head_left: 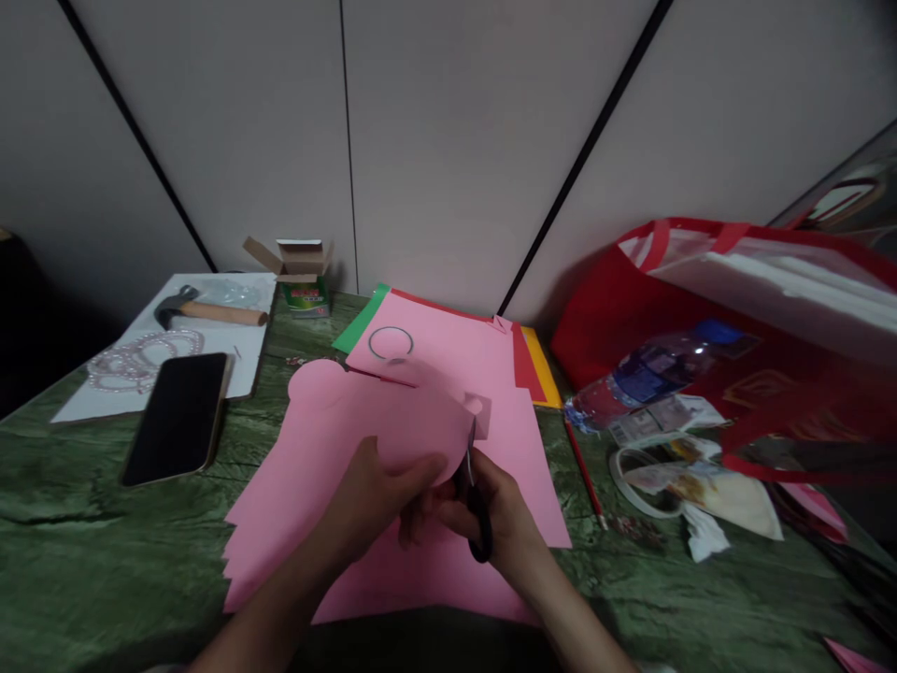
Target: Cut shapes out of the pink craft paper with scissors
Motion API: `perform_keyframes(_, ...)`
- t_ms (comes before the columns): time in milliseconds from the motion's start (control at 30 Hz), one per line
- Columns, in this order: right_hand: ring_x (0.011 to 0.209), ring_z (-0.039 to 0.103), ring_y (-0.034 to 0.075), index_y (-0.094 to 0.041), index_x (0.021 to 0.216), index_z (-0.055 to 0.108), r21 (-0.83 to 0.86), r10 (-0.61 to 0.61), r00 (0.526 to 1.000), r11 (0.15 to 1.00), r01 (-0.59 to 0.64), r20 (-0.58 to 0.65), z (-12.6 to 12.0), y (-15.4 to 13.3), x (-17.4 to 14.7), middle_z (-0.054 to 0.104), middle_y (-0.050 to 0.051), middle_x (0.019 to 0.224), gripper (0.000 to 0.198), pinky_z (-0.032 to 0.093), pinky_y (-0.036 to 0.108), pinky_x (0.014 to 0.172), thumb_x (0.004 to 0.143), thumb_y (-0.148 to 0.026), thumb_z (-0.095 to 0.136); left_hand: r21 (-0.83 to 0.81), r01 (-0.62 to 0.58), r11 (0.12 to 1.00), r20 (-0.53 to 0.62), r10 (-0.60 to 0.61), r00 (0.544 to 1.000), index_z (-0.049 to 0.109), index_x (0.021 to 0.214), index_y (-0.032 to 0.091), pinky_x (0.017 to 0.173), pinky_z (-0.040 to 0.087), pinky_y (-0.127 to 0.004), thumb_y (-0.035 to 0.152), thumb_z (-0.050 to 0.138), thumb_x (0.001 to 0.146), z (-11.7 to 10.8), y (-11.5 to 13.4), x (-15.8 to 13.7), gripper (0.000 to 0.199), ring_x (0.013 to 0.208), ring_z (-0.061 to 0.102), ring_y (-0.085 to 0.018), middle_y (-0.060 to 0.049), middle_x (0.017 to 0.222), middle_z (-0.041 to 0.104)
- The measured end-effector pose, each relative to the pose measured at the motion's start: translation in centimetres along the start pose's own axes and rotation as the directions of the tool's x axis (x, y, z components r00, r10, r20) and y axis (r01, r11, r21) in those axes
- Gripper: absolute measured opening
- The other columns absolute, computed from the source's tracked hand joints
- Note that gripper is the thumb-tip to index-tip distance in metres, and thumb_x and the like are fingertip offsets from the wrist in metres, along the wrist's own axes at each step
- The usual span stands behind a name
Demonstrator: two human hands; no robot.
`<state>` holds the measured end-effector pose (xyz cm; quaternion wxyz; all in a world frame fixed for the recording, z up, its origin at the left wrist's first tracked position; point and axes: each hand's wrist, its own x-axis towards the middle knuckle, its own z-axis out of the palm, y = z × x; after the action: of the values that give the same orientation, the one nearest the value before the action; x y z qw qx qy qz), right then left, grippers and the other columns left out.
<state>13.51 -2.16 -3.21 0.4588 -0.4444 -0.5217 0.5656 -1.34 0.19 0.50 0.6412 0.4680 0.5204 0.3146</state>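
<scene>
My left hand (392, 491) grips a piece of pink paper (413, 421) with a curved edge, thumb on top and fingers underneath. My right hand (501, 509) is closed around the dark handles of a pair of scissors (479, 523). The blades point away from me and meet the right edge of the pink piece; how far they are parted is hard to see. Below both hands lie several stacked pink sheets (336, 589). A thin dark red pencil (382, 377) lies behind the held paper, beside a round pink cut-out (315, 384).
At left are a black phone (178, 419), a hammer (210, 308) on white paper and a beaded string (144, 363). A small open box (306, 280) stands by the wall. At right are a red pencil (585, 477), a tape roll (641, 483), a bottle (651, 369) and a red bag (771, 365).
</scene>
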Motion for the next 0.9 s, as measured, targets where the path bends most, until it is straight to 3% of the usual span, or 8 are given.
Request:
perform_keyframes(233,0.058,0.053,0.016,-0.021,0.078,0.053,-0.005,0.005,1.0,1.0,-0.005,0.005,-0.11,0.33,0.14,0.056,0.0,0.067,0.037,0.042,0.027,0.053,0.064,-0.049,0.073,0.003,-0.031,1.0,0.03,0.031,0.999,0.053,0.043,0.014,0.031,0.033,-0.022,0.036,0.06,0.075,-0.12,-0.07,0.11,0.04,0.025,0.044,-0.01,0.001,0.031,0.05)
perform_keyframes(633,0.055,0.037,0.011,-0.019,0.073,0.048,0.032,0.007,1.0,0.999,-0.007,0.028,-0.13,0.13,0.25,0.044,-0.004,0.063,0.037,0.03,0.024,0.05,0.067,-0.047,0.072,0.015,-0.023,1.0,0.0,0.023,1.0,0.053,0.04,0.014,0.031,0.034,-0.022,0.034,0.059,0.074,0.03,0.5,-0.01,0.04,0.024,0.044,-0.011,0.0,0.029,0.049)
perform_keyframes(900,0.055,0.042,0.012,-0.02,0.077,0.051,0.014,0.002,0.999,1.0,-0.002,0.032,-0.14,0.24,0.24,0.048,-0.003,0.064,0.036,0.033,0.025,0.05,0.067,-0.048,0.071,-0.012,-0.013,1.0,0.001,0.013,1.0,0.053,0.04,0.014,0.031,0.034,-0.022,0.034,0.059,0.074,0.13,0.46,-0.1,0.04,0.024,0.044,-0.011,0.0,0.03,0.05)
